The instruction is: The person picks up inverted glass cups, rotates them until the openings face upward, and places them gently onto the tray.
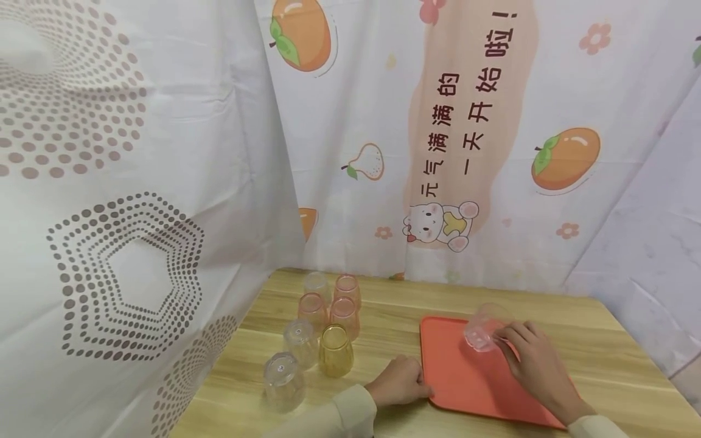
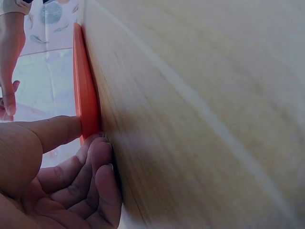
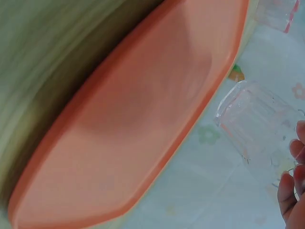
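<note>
My left hand (image 1: 401,381) pinches the near left corner of an orange-red tray (image 1: 454,383). In the left wrist view the thumb (image 2: 59,131) presses on the tray's rim (image 2: 86,81), and the other fingers are curled below it against the table. My right hand (image 1: 528,359) holds a clear drinking glass (image 1: 482,331) by its side, tilted, over the far part of the tray. From the right wrist, the glass (image 3: 257,119) appears apart from the tray surface, with fingertips (image 3: 287,191) at one end.
Left of the tray stand several glasses, seemingly upside down: a yellow one (image 1: 336,353), pink ones (image 1: 345,317) and clear ones (image 1: 284,383). The wooden table (image 1: 394,316) meets a printed curtain (image 1: 361,243) at the back and another curtain (image 1: 219,243) at the left.
</note>
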{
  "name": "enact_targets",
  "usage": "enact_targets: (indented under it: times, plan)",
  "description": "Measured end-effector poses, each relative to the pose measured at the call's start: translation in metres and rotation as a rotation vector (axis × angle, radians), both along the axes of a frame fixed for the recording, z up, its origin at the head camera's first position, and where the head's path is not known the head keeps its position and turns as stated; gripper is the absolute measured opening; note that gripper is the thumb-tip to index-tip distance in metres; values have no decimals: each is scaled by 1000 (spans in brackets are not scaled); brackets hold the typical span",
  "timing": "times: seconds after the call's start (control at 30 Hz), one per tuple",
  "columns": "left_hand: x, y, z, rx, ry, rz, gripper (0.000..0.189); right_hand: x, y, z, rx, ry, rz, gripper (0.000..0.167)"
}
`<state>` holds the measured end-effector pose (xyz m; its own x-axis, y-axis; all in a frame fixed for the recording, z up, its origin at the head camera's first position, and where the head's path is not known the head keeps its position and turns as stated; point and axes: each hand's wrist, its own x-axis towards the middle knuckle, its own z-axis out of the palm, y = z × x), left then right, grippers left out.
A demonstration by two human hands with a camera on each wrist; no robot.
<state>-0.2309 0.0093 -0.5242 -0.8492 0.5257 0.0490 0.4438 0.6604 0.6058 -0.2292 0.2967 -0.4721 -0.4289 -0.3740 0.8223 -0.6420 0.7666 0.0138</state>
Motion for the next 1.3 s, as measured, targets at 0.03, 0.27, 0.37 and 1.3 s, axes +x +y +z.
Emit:
enact_targets:
  times: [0.03, 0.27, 0.37, 1.3]
  plan:
    - [0, 0, 0, 0, 0, -1, 62, -1, 2, 0, 3, 6, 8, 50]
    - [1, -2, -2, -5, 5, -13, 63, -4, 16, 1, -8, -5, 7, 56]
    - [1, -2, -3, 8, -17, -13, 63, -6, 23, -1, -7, -3, -3, 57]
    - [0, -2, -2, -2, -15, -5, 60, -14, 73, -5, 76, -59, -100, 14]
